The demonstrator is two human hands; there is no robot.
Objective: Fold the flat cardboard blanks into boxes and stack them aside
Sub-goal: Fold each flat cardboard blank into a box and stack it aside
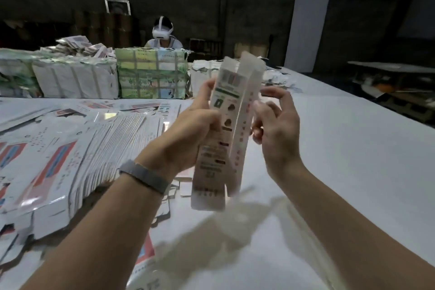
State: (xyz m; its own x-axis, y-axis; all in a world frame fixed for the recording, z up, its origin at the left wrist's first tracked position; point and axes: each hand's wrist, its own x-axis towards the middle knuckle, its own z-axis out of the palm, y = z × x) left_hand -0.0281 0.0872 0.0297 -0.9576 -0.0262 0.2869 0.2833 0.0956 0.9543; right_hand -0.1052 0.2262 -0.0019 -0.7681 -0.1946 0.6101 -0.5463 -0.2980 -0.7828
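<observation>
The box (223, 129), half opened from its flat blank, stands nearly upright in the air above the white table (329, 160), long axis vertical. The left hand (195, 134) grips its left side at mid-height. The right hand (273, 125) hovers just right of the box, fingers loosely spread, holding nothing. The pile of flat blanks (70, 160) lies left of the box.

A long, narrow white printed cardboard blank (220, 129), half-folded into a box, stands nearly upright in the air; at nine o'clock, fanned flat white printed blanks (77, 148) lie overlapping.
</observation>
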